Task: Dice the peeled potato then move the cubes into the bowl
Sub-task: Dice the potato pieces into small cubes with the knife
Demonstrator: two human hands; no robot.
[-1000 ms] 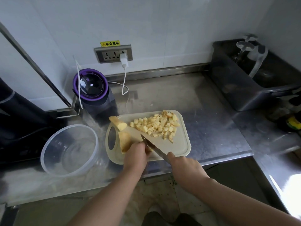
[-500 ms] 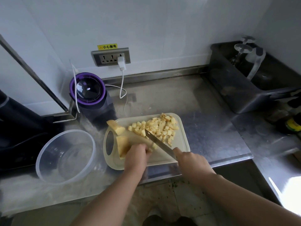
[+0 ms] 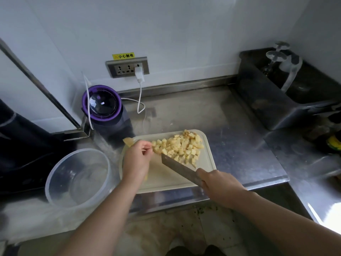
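Right hand [image 3: 217, 183] is closing its grip around the handle of a broad steel cleaver [image 3: 178, 168]; the handle is hidden in the fist. Blade is running long-axis from lower right to upper left, its square front end touching the near edge of the pile of pale yellow potato cubes [image 3: 181, 146]. Left hand [image 3: 136, 159] is hovering over the left part of the cream plastic cutting board [image 3: 206, 163], fingers loosely curled, tips at the left edge of the cubes; cannot tell whether it is pinching anything. An uncut yellowish potato piece [image 3: 128, 141] is peeking out past the left hand at the board's far left corner; the rest is covered by the hand. Cubes are heaping on the board's far half, spreading left to right. Clear round plastic bowl [image 3: 79, 178] is sitting on the stainless steel worktop [image 3: 239, 145] just left of the board, no cubes inside. Purple-rimmed dark appliance [image 3: 105, 109] is standing behind the board's left corner, white cable [image 3: 141, 100] running up to the wall socket [image 3: 127, 67]. Dark grey plastic bin [image 3: 273, 108] is sitting far right, well apart.
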